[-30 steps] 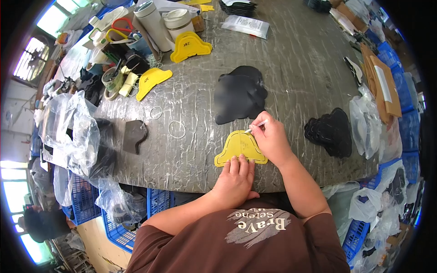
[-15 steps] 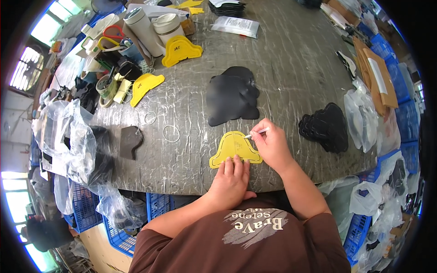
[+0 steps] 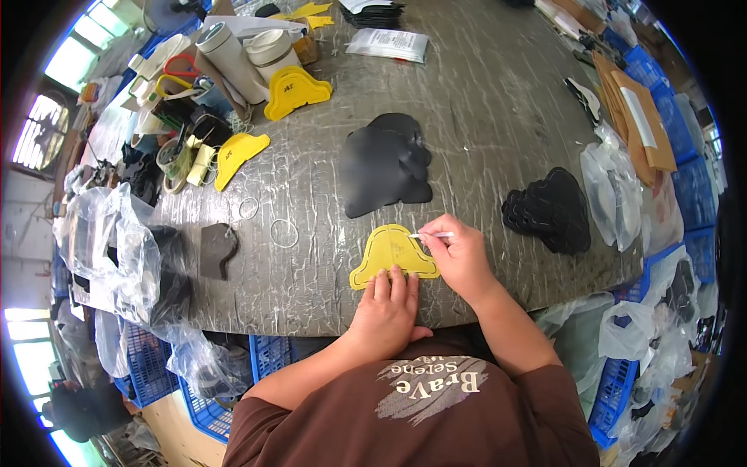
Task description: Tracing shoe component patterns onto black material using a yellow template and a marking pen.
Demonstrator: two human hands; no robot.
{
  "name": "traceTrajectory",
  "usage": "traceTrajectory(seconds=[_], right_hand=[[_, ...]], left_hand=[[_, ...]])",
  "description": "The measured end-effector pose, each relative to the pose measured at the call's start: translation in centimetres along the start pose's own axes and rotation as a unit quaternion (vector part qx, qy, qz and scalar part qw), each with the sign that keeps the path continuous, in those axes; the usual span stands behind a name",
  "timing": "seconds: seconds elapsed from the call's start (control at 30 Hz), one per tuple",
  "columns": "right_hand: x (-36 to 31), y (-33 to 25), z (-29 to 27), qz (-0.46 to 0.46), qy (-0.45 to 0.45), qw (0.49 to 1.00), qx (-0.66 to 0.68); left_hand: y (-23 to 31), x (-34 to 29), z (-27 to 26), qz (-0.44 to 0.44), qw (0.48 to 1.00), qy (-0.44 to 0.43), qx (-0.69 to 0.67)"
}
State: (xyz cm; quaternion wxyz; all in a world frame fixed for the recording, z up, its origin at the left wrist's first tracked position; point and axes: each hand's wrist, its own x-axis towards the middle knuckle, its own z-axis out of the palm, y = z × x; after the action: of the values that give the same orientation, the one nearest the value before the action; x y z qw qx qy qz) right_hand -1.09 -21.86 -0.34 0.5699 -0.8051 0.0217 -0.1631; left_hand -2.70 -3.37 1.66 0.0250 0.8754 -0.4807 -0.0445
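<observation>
Yellow template point(image 3: 394, 251) lies flat on the grey-brown table point(image 3: 475, 148), close to its near edge and directly before the person, the narrower rounded end pointing away and slots running just inside its outline. The left hand point(image 3: 384, 307) rests palm down over the template's near edge, open, its fingers stretched out side by side and its thumb apart. The right hand point(image 3: 462, 253), just right of the template, is closed in a pinch around a slim white pen point(image 3: 439, 234); the pen's tip is at the slots on the template's upper right, too small to tell whether it touches.

Well to the left of the template lies a dark brown piece point(image 3: 217, 251) with one curved edge, and between the two, slightly farther off, a thin pale loop point(image 3: 283, 220). Well to the template's right sits a stack of black cut pieces point(image 3: 548, 212), with clear plastic bags point(image 3: 611, 191) beside it. Directly beyond the template, near but apart, smooth black sheets point(image 3: 381, 167) overlap. Farther out, left of the template, lies a yellow shape point(image 3: 240, 158); past it, another yellow one point(image 3: 297, 93) is close to a white lidded jar point(image 3: 271, 54) and a tall white bottle point(image 3: 233, 64). Farthest, straight beyond the template, is a plastic packet point(image 3: 389, 45).
</observation>
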Motion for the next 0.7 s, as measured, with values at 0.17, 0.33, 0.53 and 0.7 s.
traceTrajectory(seconds=[0.17, 0.33, 0.53, 0.7], right_hand=[[-0.5, -0.3, -0.8, -0.007, -0.021, 0.999, -0.038], [-2.1, -0.3, -1.1, -0.010, -0.005, 1.000, -0.029], [-3.3, -0.4, -1.6, -0.024, 0.011, 1.000, -0.011], [-4.0, -0.7, -2.4, 0.011, 0.013, 1.000, -0.019]], left_hand=[[0.0, 0.0, 0.0, 0.001, 1.000, 0.004, -0.002], [0.0, 0.0, 0.1, -0.002, 1.000, 0.003, -0.003], [0.2, -0.1, 0.0, -0.016, 1.000, 0.003, 0.013], [0.2, 0.0, 0.0, -0.022, 1.000, -0.011, 0.003]])
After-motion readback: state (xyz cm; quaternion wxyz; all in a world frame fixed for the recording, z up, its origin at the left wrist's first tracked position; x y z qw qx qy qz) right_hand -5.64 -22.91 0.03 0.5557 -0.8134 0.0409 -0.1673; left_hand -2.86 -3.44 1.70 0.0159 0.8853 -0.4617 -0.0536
